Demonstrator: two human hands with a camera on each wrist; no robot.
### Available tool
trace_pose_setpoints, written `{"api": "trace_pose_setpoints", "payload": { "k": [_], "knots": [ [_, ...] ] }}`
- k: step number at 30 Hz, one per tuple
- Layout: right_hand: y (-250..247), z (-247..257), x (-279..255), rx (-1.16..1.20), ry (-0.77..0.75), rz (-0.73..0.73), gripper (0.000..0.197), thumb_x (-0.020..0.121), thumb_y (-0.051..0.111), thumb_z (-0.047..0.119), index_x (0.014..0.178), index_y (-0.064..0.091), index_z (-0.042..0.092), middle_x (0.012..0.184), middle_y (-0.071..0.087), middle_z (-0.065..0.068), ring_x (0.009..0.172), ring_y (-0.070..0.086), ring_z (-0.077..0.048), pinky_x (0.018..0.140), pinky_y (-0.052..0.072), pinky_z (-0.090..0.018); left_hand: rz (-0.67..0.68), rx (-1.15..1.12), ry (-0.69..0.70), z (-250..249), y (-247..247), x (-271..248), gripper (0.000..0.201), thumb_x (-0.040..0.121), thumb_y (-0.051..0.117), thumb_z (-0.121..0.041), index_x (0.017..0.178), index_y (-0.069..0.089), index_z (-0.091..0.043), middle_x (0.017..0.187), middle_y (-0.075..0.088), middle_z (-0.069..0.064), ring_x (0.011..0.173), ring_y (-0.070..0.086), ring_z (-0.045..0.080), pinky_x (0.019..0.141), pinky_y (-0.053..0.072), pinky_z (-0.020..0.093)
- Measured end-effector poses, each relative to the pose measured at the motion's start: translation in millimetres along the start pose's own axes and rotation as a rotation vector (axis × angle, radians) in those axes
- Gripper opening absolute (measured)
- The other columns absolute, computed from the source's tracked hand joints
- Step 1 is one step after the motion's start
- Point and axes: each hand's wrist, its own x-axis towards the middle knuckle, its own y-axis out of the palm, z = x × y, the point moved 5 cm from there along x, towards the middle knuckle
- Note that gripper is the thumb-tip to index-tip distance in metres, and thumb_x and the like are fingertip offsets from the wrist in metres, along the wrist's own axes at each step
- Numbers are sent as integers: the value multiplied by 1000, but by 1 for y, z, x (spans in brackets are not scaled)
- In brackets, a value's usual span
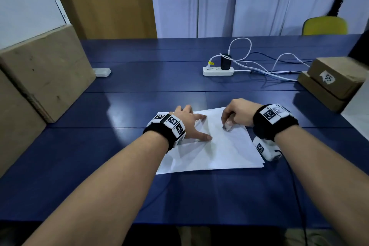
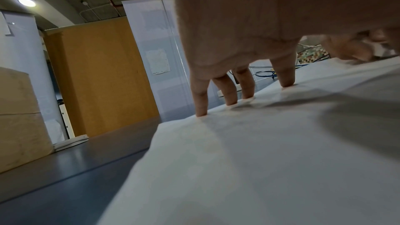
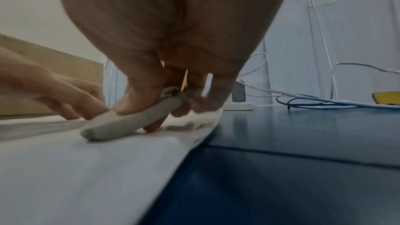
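A white sheet of paper [image 1: 219, 150] lies on the blue table [image 1: 119, 166], slightly askew. My left hand [image 1: 191, 124] rests flat on its far left part, with straight, spread fingers [image 2: 229, 90] pressing the paper [image 2: 259, 160] down. My right hand [image 1: 232, 115] is curled over the sheet's far right part. It pinches a small grey-white eraser [image 1: 227, 127] between thumb and fingers. In the right wrist view the eraser [image 3: 125, 124] is tilted, with its lower end touching the paper [image 3: 86, 177].
Large cardboard boxes [image 1: 46, 70] stand along the left. A smaller cardboard box [image 1: 335, 80] sits at the right. At the far middle lies a white power strip [image 1: 218, 71] with a black charger and loose cables. A small white object [image 1: 101, 72] lies far left. A yellow chair [image 1: 325, 26] stands behind the table.
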Motion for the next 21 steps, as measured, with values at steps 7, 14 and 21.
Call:
{"api": "trace_pose_setpoints", "payload": {
  "k": [7, 14, 21],
  "knots": [
    [-5, -4, 1, 26, 19, -81, 13, 72, 78, 13, 81, 76, 22, 77, 74, 6, 81, 68, -14, 71, 55, -26, 7, -1, -1, 0, 0, -1, 94, 65, 54, -90, 148, 29, -53, 137, 38, 0, 128, 35, 28, 101, 41, 45],
    [-10, -4, 3, 11, 39, -196, 12, 72, 82, 26, 81, 74, 25, 80, 73, 5, 80, 67, -12, 67, 49, -22, 5, -9, -4, 0, 0, -1, 94, 65, 54, -90, 148, 29, -53, 135, 38, 0, 127, 35, 28, 102, 40, 45],
    [2, 9, -3, 2, -47, -4, 15, 75, 76, 12, 85, 79, 22, 82, 75, 6, 84, 68, -12, 79, 54, -27, 3, -5, -5, -1, 0, -2, 93, 67, 55, -89, 148, 28, -53, 136, 38, 0, 127, 35, 28, 101, 39, 44]
  ]
}}
